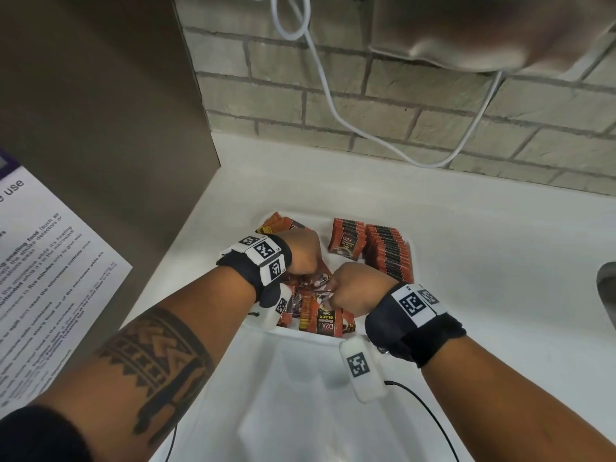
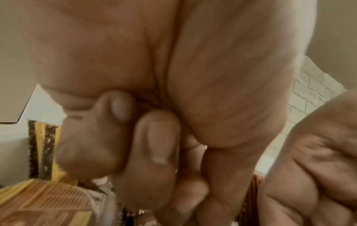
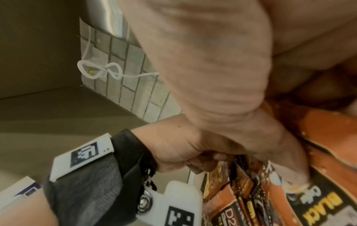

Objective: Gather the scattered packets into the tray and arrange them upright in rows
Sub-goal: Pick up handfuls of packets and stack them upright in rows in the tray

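Observation:
A white tray sits on the white counter and holds orange-and-black coffee packets. A row of upright packets stands along its right side, with one more packet leaning beside the row. Loose packets lie jumbled in the near half. My left hand and right hand are both down in the pile, knuckles up, fingers curled. In the right wrist view my left hand pinches the tops of several packets. My right hand grips the same bunch from the other side.
A brown cabinet side with a printed notice stands close on the left. A brick wall with a hanging white cable is behind. A sink edge shows at far right. A white moulded piece lies in front of the tray.

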Demonstrator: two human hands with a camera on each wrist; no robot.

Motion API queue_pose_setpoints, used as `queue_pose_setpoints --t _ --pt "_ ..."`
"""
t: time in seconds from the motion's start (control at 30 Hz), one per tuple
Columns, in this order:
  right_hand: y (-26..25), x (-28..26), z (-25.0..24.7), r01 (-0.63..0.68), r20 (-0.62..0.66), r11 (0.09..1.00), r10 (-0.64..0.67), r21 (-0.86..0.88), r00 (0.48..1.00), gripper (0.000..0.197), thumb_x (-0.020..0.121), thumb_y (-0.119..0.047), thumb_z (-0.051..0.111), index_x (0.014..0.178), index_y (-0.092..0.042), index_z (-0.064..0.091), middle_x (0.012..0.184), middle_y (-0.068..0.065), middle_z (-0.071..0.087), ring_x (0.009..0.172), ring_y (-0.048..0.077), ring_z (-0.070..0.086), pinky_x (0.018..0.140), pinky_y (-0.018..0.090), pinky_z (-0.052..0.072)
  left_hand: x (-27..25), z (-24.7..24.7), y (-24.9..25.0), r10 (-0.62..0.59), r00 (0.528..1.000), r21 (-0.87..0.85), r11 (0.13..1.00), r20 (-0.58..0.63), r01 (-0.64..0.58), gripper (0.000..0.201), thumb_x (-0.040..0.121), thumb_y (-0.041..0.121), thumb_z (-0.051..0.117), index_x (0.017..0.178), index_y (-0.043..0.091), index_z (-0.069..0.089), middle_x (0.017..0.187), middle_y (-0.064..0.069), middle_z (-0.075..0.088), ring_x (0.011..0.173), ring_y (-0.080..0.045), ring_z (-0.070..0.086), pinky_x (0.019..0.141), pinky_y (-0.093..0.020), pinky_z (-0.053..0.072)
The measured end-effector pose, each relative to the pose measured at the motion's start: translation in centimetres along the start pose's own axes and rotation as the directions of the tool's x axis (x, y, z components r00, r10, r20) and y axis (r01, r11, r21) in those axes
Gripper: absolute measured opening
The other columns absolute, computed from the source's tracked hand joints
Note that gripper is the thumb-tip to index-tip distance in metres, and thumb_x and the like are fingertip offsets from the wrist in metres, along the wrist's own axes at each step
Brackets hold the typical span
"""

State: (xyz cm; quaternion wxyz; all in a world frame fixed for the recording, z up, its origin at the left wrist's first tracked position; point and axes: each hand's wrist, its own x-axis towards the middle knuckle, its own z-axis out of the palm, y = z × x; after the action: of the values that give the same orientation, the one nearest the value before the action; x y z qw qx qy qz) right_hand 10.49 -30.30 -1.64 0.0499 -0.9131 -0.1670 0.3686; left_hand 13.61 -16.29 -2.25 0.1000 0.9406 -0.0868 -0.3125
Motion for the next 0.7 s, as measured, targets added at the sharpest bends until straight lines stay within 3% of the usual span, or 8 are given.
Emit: queue_pose_setpoints --t 0.1,0.17,0.27,0.33,0.43,0.57,0.7 --pt "-0.1 -0.1 0.1 -0.001 -0.008 1.0 0.001 -0.01 1.0 0.035 0.092 -0.029 0.066 0.117 -0.006 0.068 0.106 0.009 0.07 0.09 0.022 0.063 0.074 0.026 0.049 -0.1 -0.1 0.4 0.044 0.997 0.004 0.999 -0.064 -0.044 0.019 0.093 0.02 0.068 0.103 0.008 0.078 0.096 -0.007 0.074 0.077 -0.019 0.064 0.071 -0.028 0.051" --pt "-0.1 -0.1 0.2 -0.01 -0.008 1.0 0.01 -0.005 1.0 0.037 0.094 -0.027 0.064 0.124 -0.005 0.065 0.116 0.01 0.069 0.098 0.023 0.063 0.082 0.027 0.05 0.1 0.0 0.6 0.055 0.994 0.011 0.998 -0.091 -0.054 0.02 0.089 0.02 0.073 0.105 0.009 0.077 0.104 -0.006 0.073 0.094 -0.023 0.068 0.082 -0.032 0.056" --pt "-0.2 0.0 0.2 -0.005 -0.026 1.0 0.005 -0.001 1.0 0.037 0.096 -0.023 0.059 0.128 -0.004 0.063 0.122 0.011 0.067 0.107 0.024 0.064 0.09 0.029 0.051 0.4 0.3 1.0 0.051 0.993 0.099 0.994 -0.103 -0.041 0.036 0.087 0.024 0.076 0.119 0.009 0.069 0.118 -0.009 0.068 0.105 -0.026 0.065 0.092 -0.038 0.055" --pt "-0.3 -0.1 -0.1 -0.001 -0.028 1.0 0.0 -0.023 1.0 0.036 0.097 -0.023 0.058 0.128 -0.005 0.062 0.121 0.011 0.067 0.109 0.025 0.064 0.091 0.031 0.051 0.4 0.4 1.2 0.054 0.993 0.145 0.989 -0.102 -0.039 0.048 0.086 0.025 0.078 0.128 0.009 0.061 0.123 -0.011 0.063 0.108 -0.028 0.064 0.093 -0.038 0.055" --pt "-0.4 -0.1 -0.2 -0.006 -0.029 0.999 0.005 -0.035 1.0 0.037 0.096 -0.024 0.06 0.129 -0.006 0.062 0.121 0.01 0.067 0.11 0.025 0.064 0.09 0.03 0.05 0.5 0.5 1.6 0.039 0.997 0.19 0.981 -0.074 -0.025 0.056 0.086 0.026 0.078 0.132 0.008 0.053 0.125 -0.014 0.06 0.107 -0.028 0.064 0.082 -0.033 0.053" --pt "-0.2 -0.1 -0.1 0.0 -0.028 0.999 -0.001 -0.039 1.0 0.037 0.097 -0.025 0.06 0.128 -0.006 0.062 0.119 0.01 0.067 0.108 0.025 0.064 0.086 0.028 0.049 1.0 1.1 1.8 -0.028 0.996 0.233 0.971 -0.086 0.047 0.072 0.086 0.029 0.078 0.142 0.007 0.04 0.133 -0.019 0.05 0.114 -0.032 0.06 0.08 -0.036 0.05" --pt "-0.2 -0.3 -0.2 -0.003 -0.036 1.0 0.002 -0.027 0.999 0.039 0.097 -0.026 0.059 0.13 -0.006 0.061 0.121 0.011 0.066 0.11 0.025 0.063 0.086 0.028 0.048 1.2 1.2 2.1 -0.046 0.995 0.258 0.964 -0.087 0.067 0.072 0.085 0.023 0.079 0.14 0.004 0.038 0.129 -0.019 0.052 0.111 -0.033 0.061 0.079 -0.037 0.051"
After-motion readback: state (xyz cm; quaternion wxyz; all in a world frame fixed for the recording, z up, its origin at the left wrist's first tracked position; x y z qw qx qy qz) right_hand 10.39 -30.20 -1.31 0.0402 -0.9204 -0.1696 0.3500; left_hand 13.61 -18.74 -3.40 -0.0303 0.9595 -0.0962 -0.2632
